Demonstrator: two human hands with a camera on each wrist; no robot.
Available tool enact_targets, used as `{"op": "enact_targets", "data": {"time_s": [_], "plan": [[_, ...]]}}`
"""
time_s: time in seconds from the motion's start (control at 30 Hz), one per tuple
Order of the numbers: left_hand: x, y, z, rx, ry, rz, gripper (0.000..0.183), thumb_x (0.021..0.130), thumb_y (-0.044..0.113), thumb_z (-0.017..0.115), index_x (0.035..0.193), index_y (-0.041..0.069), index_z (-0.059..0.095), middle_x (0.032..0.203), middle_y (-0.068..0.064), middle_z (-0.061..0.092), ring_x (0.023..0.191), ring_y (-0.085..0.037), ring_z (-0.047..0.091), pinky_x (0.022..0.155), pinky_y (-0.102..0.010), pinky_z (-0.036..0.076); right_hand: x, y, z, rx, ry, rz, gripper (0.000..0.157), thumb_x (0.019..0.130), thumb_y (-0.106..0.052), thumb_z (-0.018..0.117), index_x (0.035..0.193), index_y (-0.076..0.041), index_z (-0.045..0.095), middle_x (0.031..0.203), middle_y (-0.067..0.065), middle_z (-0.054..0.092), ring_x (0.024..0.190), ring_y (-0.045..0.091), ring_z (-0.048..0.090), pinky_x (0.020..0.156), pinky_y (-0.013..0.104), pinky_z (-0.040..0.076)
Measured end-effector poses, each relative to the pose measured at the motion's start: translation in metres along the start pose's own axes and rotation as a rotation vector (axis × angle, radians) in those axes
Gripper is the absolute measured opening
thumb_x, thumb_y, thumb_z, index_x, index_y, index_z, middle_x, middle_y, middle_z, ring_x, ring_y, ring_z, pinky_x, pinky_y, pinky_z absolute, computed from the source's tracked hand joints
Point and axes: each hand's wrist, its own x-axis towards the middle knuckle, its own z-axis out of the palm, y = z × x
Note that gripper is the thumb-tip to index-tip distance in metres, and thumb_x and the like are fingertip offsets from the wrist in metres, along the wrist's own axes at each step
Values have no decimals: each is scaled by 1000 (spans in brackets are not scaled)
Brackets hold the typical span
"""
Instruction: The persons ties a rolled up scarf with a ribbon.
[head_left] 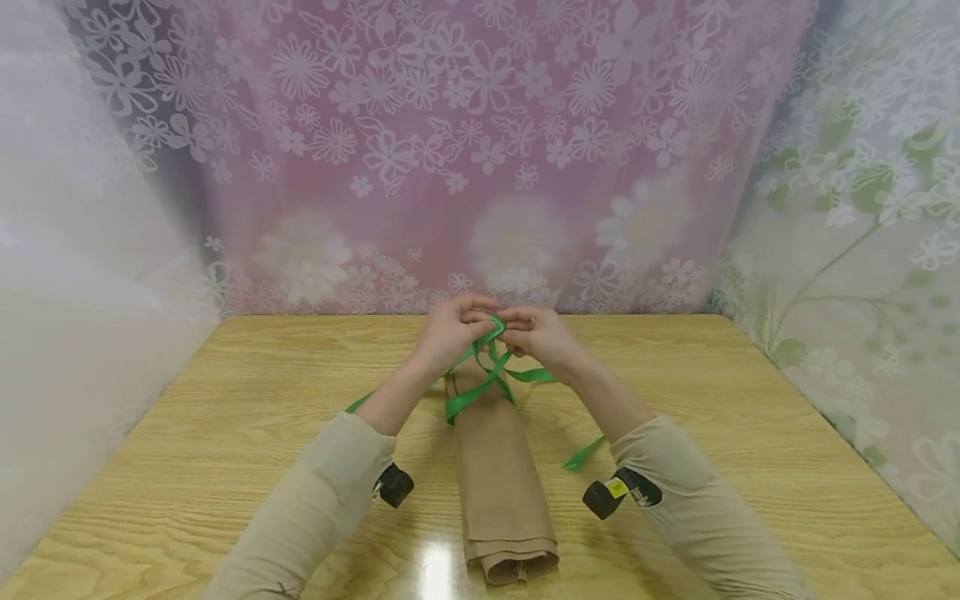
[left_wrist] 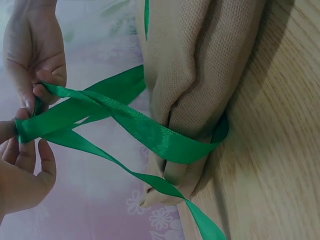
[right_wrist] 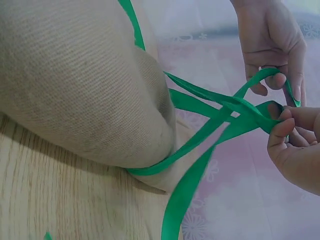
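Note:
A rolled tan woven cloth point(head_left: 498, 479) lies lengthwise on the table, one rolled end toward me. Round its far part passes a green ribbon point(head_left: 465, 403), its strands crossing above the cloth. My left hand point(head_left: 447, 335) pinches a loop of this ribbon over the far end of the roll. Close beside it, my right hand point(head_left: 553, 343) pinches another part of the ribbon; the fingertips of both hands nearly meet. In the left wrist view the ribbon point(left_wrist: 165, 142) wraps the gathered cloth point(left_wrist: 205, 75) and stretches out to the fingers. Some fingertips are hidden by ribbon.
The wooden table point(head_left: 240, 433) carries the roll. Loose ribbon tails trail at both sides, one tail end point(head_left: 581, 454) near the right forearm. A flowered pink curtain point(head_left: 480, 167) hangs behind the far edge, with pale sheets at left and right. Black wrist cameras point(head_left: 393, 485) sit on both wrists.

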Motion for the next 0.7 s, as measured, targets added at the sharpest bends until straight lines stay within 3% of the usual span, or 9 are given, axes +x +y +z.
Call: {"op": "enact_targets", "data": {"time_s": [0.13,0.33,0.53,0.7], "plan": [[-1,-1,0,8,16,4,34,90,6,59,123,1,55,100,-12,68,88,-38,61,81,-33,49,0,1,1,-6,37,-28,31,93,-1,50,123,6,50,91,7,62,71,14,47,67,24,42],[-1,-4,0,66,65,8,37,90,7,59,126,1,55,103,-13,68,102,-27,61,95,-39,43,0,2,5,-28,100,-45,34,92,-1,54,125,3,50,94,8,62,72,16,48,67,25,43],[-4,0,5,75,99,-8,36,90,9,59,126,5,57,106,-14,66,108,-26,58,94,-39,43,1,3,7,3,127,-33,38,90,1,54,128,3,48,93,9,61,70,15,50,65,23,43],[-4,-1,7,61,123,-10,33,90,9,60,123,6,60,107,-13,66,107,-24,58,94,-39,43,1,5,8,9,124,-38,44,88,0,55,131,2,47,109,12,61,71,14,52,67,27,45]]}}
